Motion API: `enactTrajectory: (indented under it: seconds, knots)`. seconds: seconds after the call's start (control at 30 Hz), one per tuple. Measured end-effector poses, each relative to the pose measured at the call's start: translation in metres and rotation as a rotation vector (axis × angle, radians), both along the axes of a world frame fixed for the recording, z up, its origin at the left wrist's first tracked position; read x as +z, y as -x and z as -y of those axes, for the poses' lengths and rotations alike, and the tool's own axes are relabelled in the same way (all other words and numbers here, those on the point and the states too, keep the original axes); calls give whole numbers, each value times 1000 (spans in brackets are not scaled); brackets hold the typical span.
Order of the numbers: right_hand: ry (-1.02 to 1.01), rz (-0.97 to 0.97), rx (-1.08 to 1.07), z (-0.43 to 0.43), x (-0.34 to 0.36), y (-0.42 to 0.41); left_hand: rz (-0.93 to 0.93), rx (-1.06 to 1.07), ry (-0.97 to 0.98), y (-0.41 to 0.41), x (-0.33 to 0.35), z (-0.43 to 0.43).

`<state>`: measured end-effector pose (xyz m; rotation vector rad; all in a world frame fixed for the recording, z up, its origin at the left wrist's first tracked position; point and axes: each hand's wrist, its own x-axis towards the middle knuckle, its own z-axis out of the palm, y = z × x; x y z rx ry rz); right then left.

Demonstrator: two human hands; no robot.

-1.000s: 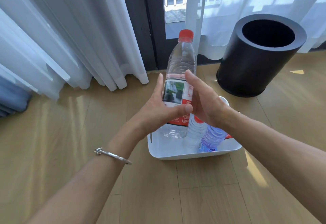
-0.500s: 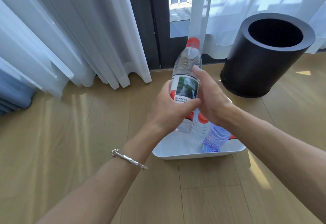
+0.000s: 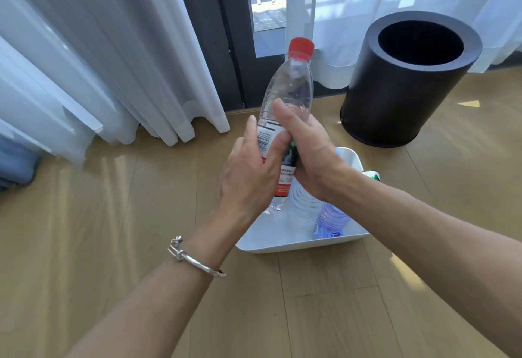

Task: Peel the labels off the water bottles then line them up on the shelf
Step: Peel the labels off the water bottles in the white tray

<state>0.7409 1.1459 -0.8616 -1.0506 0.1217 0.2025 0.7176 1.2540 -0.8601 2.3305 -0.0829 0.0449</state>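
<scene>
My left hand point(image 3: 248, 171) and right hand point(image 3: 308, 154) both gripped 1 red-capped water bottle point(image 3: 285, 98); squeezing its thin wall harder risked it slipping into the white bin point(image 3: 299, 244) below them.

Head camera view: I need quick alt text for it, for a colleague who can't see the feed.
Both hands, left hand and right hand, grip a clear red-capped bottle with its label on, above a white tub of other bottles on a wooden floor. A black bin stands by white curtains.
</scene>
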Motion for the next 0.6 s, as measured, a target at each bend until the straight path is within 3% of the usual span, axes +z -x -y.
enactTrajectory:
  seconds: [0.6]
  knots:
    - [37,-29,-82,-5,-5,1,71,65,57,7,0,-7]
